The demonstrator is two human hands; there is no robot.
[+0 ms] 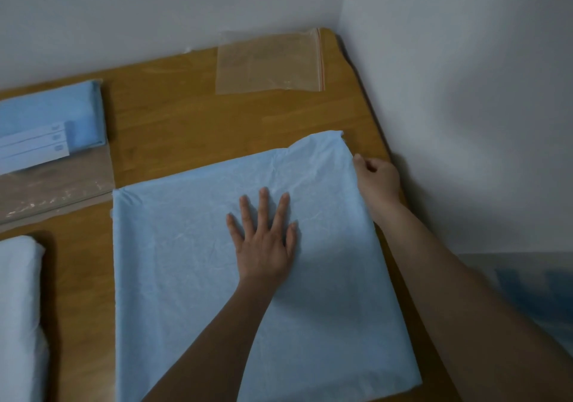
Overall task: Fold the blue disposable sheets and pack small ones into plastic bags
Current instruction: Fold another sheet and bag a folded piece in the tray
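A large light-blue disposable sheet (186, 262), folded into a broad rectangle, lies flat across the wooden table (173, 107). My left hand (263, 240) presses on its middle with fingers spread and straight. My right hand (376, 178) is at the sheet's right edge near the far corner, fingers curled and pinching that edge. A clear zip-lock plastic bag (269, 64) with a red seal line lies flat at the back of the table, apart from both hands.
At the left, a clear bag holding a folded blue sheet (52, 116) with white labels lies on the table. A pale folded sheet (18, 308) sits at the near left edge. White walls (465, 91) close the corner behind and to the right.
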